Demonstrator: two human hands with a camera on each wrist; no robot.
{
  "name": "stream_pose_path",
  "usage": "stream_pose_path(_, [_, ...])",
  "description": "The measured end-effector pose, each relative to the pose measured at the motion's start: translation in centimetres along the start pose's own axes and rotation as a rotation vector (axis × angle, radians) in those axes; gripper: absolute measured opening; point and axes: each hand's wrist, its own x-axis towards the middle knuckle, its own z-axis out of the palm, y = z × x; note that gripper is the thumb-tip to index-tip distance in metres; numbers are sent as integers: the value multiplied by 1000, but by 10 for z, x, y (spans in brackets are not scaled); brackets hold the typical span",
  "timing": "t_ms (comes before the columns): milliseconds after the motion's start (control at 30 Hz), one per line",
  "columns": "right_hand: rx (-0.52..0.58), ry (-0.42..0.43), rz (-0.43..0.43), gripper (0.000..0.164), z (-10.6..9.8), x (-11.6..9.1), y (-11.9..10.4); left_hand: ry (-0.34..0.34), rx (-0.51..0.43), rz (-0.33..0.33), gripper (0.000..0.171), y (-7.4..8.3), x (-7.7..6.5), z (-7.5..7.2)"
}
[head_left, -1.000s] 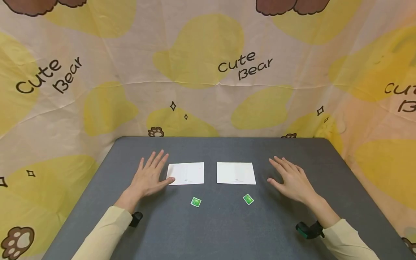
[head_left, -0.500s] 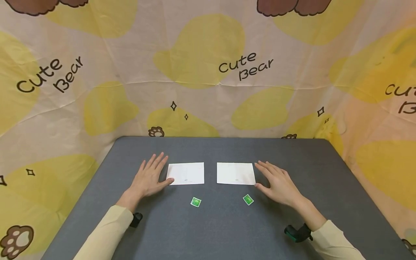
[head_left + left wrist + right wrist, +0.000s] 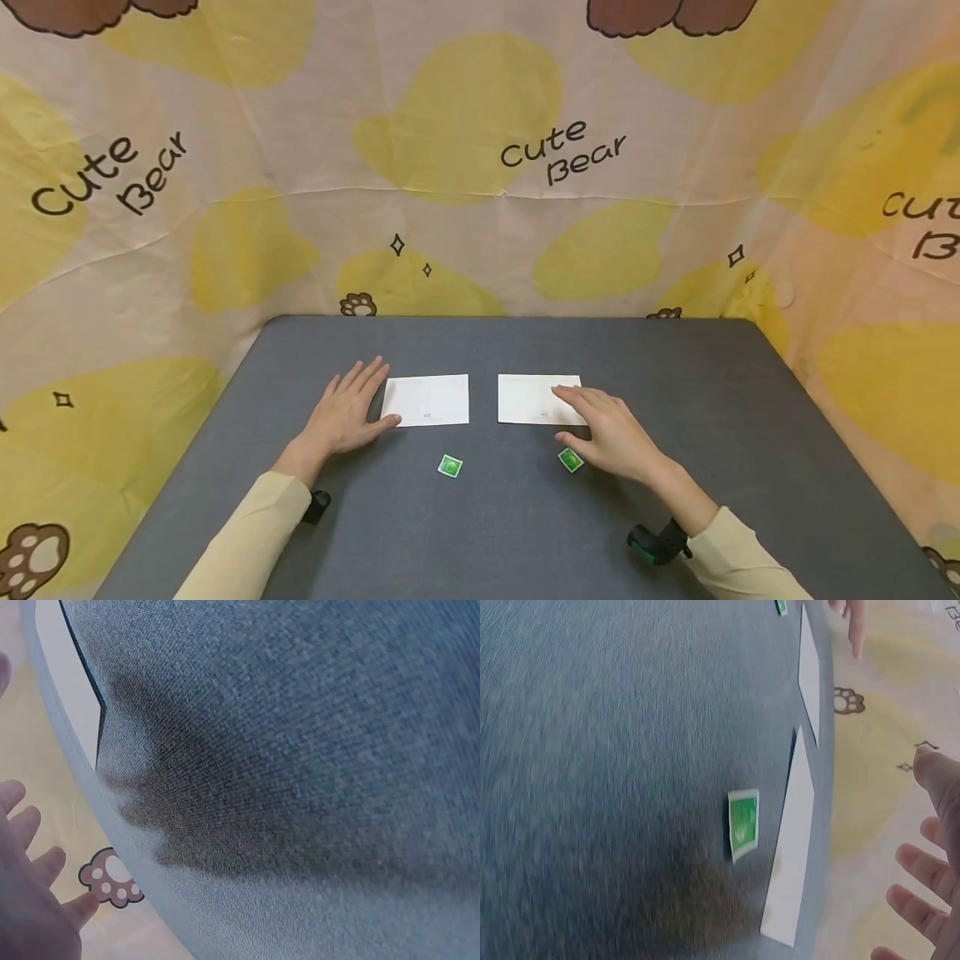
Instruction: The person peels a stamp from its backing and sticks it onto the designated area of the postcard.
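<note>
From left wrist, one card [image 3: 71, 671] shows; elsewhere two.

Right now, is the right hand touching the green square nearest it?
Apart: the right wrist view shows a gap between the right hand and that green square.

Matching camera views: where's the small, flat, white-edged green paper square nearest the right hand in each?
Head: white-edged green square, right of centre, below mid-height.
Left wrist: not in it.
Right wrist: slightly right of centre, below mid-height.
Shared landmark: white rectangular paper card nearest the left hand.
</note>
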Motion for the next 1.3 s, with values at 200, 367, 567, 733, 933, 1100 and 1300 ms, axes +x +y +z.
stream_pose_path(200, [35,-32,-31,59,10,6,-11,4,-26,2,87,1,2,2])
stream_pose_path(367, [58,-33,-69,55,21,10,-22,14,-29,7,85,2,3,4])
stream_pose_path(567, [85,-46,-123,52,34,13,-35,1,-45,14,83,3,4,7])
stream_pose_path(733, [92,-59,-157,52,45,14,-44,-21,-55,3,82,5,5,9])
stream_pose_path(933, [115,-97,-175,50,55,18,-52,-47,-72,-9,82,8,8,10])
stream_pose_path(1100, [153,-104,-196,48,63,24,-58,-62,-68,-14,81,8,9,14])
stream_pose_path(1300, [147,-143,-194,45,71,33,-67,-78,-77,-22,80,5,7,18])
